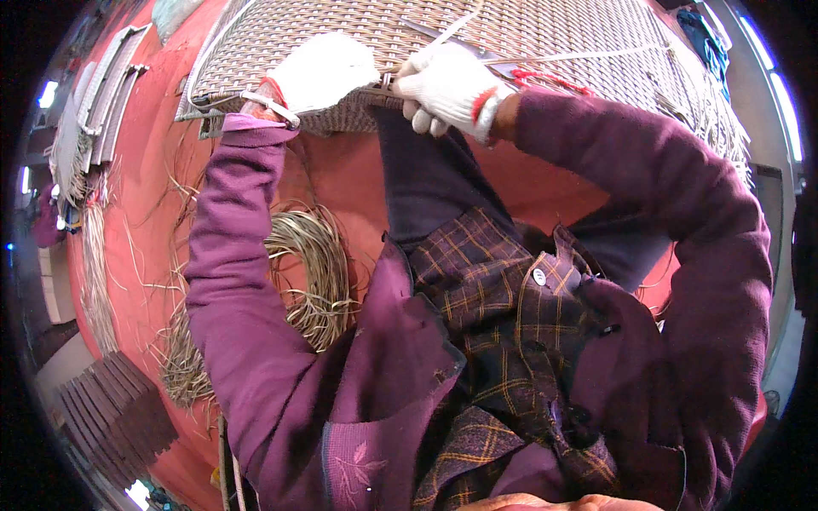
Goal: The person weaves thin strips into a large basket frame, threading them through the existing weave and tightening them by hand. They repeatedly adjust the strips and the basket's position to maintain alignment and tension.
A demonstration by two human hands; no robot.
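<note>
Two white-gloved hands meet a woven panel above a red ground covering scattered with loose strands. A coil of strands lies on that covering below the left forearm, while a long pale bundle and a stack of brown slats sit farther left. Other woven pieces rest at upper left, and bright lights show at the dim room's edges.

The panel spreads across the top, its near edge running just under both hands. The left hand lies over the panel near its left corner, back of the glove upward. The right hand is curled at the edge, fingers pressed together, with a white strip slanting up from its knuckles. Just beside it, a metal tool with red-wrapped handles lies on the weave.

The left fingertips are hidden, so I cannot tell whether they are spread or pinching. What the right fingertips pinch, if anything, is also unclear. The panel's far side is cut off at the top.
</note>
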